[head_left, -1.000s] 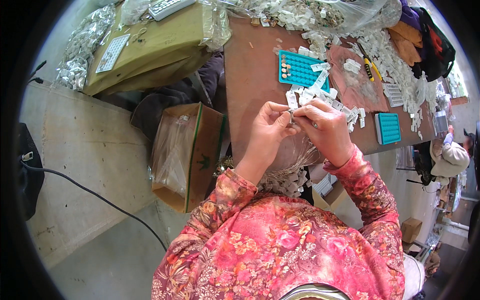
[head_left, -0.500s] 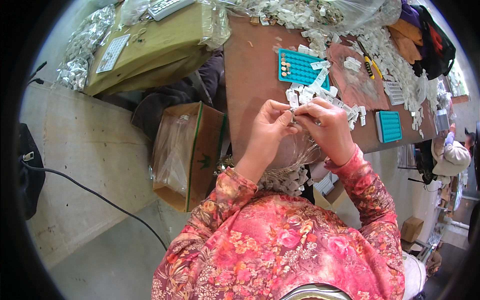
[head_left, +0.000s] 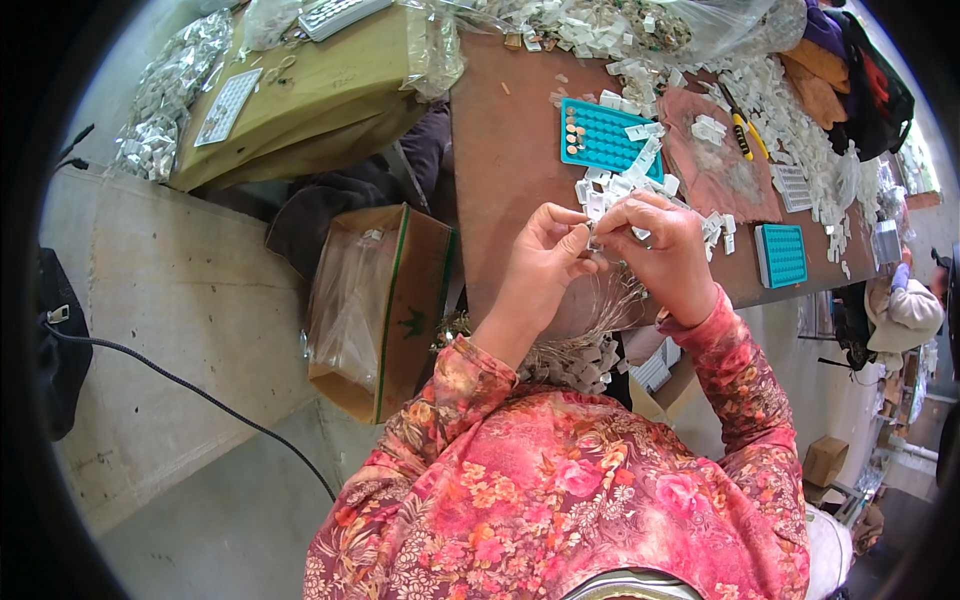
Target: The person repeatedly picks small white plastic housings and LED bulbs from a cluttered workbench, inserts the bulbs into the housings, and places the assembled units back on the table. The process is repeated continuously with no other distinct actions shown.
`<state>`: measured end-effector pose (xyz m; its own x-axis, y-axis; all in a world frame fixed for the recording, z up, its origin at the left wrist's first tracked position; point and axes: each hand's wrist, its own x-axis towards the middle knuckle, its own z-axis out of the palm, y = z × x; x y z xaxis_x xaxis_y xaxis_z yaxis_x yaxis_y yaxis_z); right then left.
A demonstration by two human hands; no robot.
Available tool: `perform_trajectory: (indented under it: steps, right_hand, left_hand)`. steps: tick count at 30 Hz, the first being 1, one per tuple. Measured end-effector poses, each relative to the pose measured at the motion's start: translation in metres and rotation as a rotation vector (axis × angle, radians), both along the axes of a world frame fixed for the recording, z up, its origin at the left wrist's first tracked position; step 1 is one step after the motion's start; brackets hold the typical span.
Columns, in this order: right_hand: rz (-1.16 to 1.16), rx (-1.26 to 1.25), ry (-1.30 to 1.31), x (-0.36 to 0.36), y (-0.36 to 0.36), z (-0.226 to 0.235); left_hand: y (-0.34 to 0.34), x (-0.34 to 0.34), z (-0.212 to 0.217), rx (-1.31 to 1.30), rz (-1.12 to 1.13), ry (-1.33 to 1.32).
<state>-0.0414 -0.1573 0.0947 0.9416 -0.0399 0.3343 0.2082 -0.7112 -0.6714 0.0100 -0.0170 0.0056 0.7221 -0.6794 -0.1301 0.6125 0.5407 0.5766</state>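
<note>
"Where is the tiny thing [head_left: 592, 235]?"

"It's up between the two hands, over the near left corner of the counter [head_left: 510, 130]. I can't tell what it is, because the fingers hide most of it."

"What are the fingers doing?"

"They're close together. The left hand [head_left: 545, 255] pinches the tiny thing with finger and thumb, and the right hand [head_left: 660, 245] pinches at it from the other side."

"What's near them?"

"Lots of white pieces [head_left: 620, 187] lie in a pile just past the hands. Some lie over a blue tray [head_left: 605, 135], and small round bits sit at the tray's left end."

"And the rest?"

"A pink cloth [head_left: 735, 195] lies right of that tray, with a yellow and black tool [head_left: 745, 140] by it. Another blue tray [head_left: 783, 256] is at the near edge, toward the right. A brown box [head_left: 415, 300] stands beside the left edge."
</note>
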Motion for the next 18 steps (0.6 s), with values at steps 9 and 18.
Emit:
perform_trajectory:
  steps: [9, 18]
  right_hand:
    - [0.055, 0.045, 0.12, 0.004, -0.004, 0.007]
    - [0.016, -0.148, -0.244, -0.006, 0.008, -0.019]
  left_hand:
    - [0.003, 0.001, 0.0, 0.04, -0.04, 0.006]
    - [0.002, 0.001, -0.003, -0.075, -0.007, 0.086]
